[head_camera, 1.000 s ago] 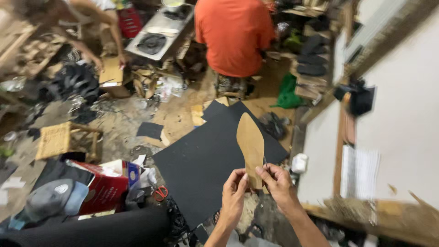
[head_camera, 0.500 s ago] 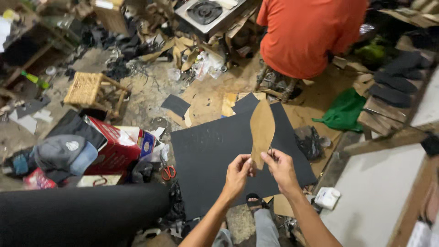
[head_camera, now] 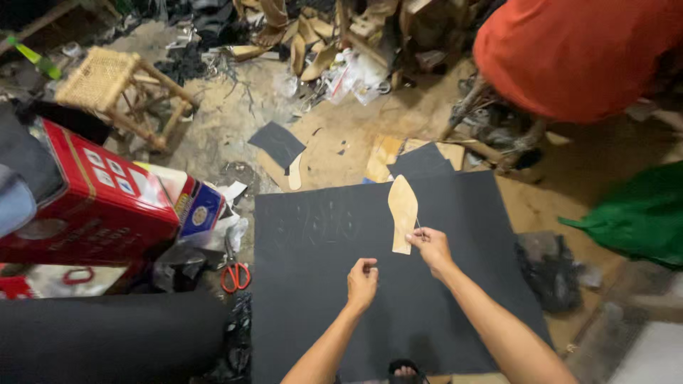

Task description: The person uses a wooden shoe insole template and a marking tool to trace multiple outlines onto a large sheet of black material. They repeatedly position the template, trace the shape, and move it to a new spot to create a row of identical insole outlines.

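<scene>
Head view, read from the left: a red printed box is seen at the left edge, with a woven stool behind it and a dark rolled mat along the bottom left corner. Red-handled scissors lie on the floor just beside the left edge of a large black sheet, which is spread flat over the floor and fills the middle of the frame. A small dark offcut lies beyond the sheet's far left corner, well apart from it.

On the sheet's bare middle the left hand is held with its fingers curled together into a loose fist; nothing can be made out inside it. Open black surface is left on its left side, up to the sheet's edge.

Just to the right, a tan sole-shaped pattern is laid near the sheet's far edge, its pointed end towards the cardboard scraps beyond. Its heel end is pinched by the right hand, thumb and fingertips closed on it (a thin pointed tool seems to be held there too, though it is too small to tell).

Further right, the sheet's right edge runs towards a dark rag and a green cloth. A person in an orange shirt is crouched at the top right, well apart from both hands.
</scene>
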`<state>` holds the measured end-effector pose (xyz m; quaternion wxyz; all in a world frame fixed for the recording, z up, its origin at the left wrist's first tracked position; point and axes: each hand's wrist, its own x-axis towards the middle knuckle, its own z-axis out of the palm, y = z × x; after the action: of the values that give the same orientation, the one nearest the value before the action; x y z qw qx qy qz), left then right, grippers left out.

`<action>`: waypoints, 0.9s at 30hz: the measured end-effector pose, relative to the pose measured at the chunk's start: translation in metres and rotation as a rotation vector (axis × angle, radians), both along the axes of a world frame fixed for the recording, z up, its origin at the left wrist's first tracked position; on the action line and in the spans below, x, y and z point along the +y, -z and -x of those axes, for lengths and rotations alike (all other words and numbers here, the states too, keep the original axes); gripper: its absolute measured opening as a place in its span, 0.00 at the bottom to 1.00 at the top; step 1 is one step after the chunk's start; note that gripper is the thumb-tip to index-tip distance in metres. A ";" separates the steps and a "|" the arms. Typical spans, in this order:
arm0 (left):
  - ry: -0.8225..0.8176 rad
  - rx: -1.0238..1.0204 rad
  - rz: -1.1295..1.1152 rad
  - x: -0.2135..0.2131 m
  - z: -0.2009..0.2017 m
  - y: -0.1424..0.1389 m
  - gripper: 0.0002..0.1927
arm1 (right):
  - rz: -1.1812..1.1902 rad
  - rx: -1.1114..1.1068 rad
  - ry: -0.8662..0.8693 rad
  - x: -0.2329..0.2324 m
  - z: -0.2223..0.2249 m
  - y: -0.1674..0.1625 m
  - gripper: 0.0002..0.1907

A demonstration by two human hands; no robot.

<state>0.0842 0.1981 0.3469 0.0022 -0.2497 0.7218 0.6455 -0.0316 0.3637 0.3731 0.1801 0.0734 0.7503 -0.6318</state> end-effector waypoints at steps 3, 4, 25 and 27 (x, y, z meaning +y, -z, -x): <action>0.013 0.174 0.333 -0.018 0.018 0.073 0.13 | -0.047 0.089 -0.076 -0.025 0.031 0.078 0.08; 0.003 0.249 0.386 -0.025 0.024 0.092 0.14 | -0.067 0.111 -0.110 -0.033 0.036 0.100 0.07; 0.002 0.346 0.621 -0.014 0.100 0.294 0.37 | -0.611 0.426 -0.159 -0.067 0.143 0.300 0.18; -0.010 0.283 0.625 -0.011 0.110 0.311 0.39 | -0.557 0.363 -0.155 -0.078 0.150 0.318 0.21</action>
<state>-0.0257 0.1866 0.0360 -0.1775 -0.1498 0.8766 0.4215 -0.1816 0.2853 0.0546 0.0642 -0.0512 0.9173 -0.3897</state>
